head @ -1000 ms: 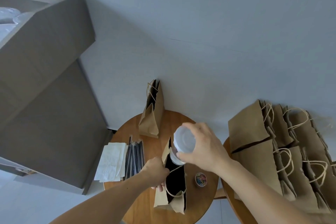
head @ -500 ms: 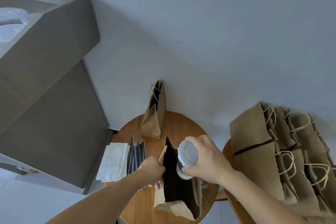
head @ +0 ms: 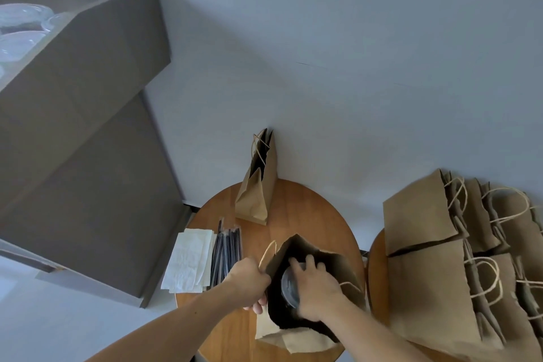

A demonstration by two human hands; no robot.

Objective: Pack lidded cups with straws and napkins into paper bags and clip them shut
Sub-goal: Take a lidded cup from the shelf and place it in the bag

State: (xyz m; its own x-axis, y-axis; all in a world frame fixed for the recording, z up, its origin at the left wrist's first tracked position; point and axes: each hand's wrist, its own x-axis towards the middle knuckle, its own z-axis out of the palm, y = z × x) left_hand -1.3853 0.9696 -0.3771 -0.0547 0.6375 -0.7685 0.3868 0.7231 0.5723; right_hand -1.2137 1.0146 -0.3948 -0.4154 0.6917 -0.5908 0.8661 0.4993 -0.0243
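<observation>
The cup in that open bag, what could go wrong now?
The left hand alone holds the open bag by one edge; if it slips, the mouth could fold over the cup. The right hand grips the cup by its top; it might slip. The napkins overhang the table and could fall.

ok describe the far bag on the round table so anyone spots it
Start at the round wooden table by the wall. At its far edge stands a narrow paper bag. Unlike the open bag being filled or the flat bags stacked on the right, it stands upright, untouched.
</observation>
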